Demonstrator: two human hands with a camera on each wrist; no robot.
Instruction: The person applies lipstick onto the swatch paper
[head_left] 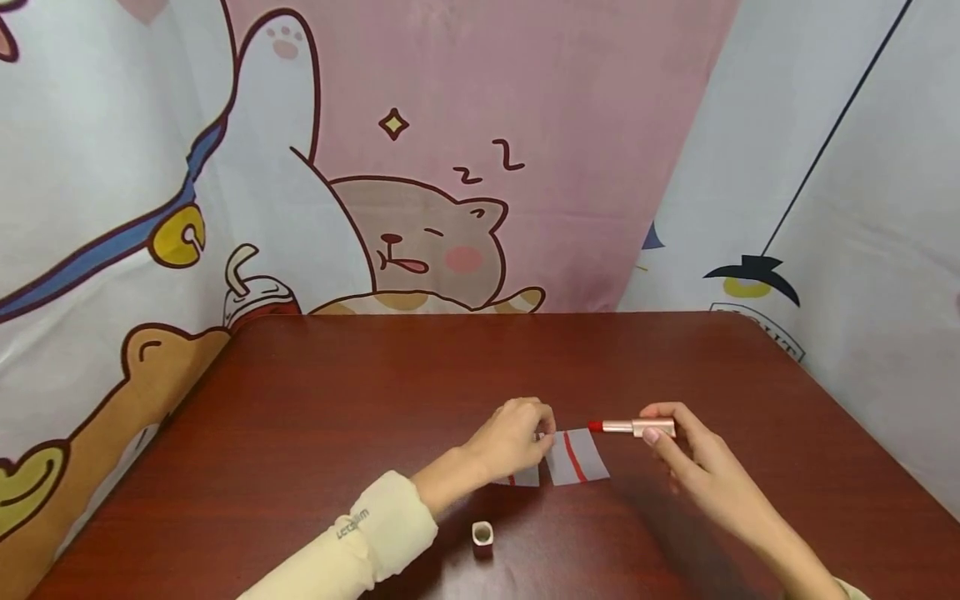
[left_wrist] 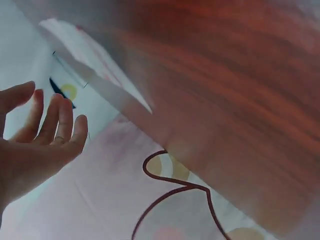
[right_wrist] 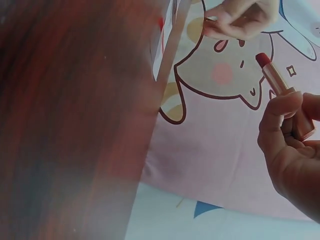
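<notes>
My right hand (head_left: 701, 467) pinches an uncapped lipstick (head_left: 637, 427) by its rose-gold base. Its red tip points left, above the right edge of a small white paper (head_left: 596, 462) with a red stroke down it. A second white paper (head_left: 528, 477), also marked red, lies to the left, partly hidden under my left hand (head_left: 513, 437). That hand hovers low over the papers, and in the left wrist view its fingers (left_wrist: 65, 120) are loosely bent with nothing between them. The right wrist view shows the lipstick (right_wrist: 275, 77) upright and slanted in my fingers.
The lipstick cap (head_left: 482, 539) stands near the front of the dark red-brown table (head_left: 337, 375), opening up, close to my left sleeve (head_left: 390, 525). A cartoon-printed cloth (head_left: 570, 167) hangs behind the table and along its sides.
</notes>
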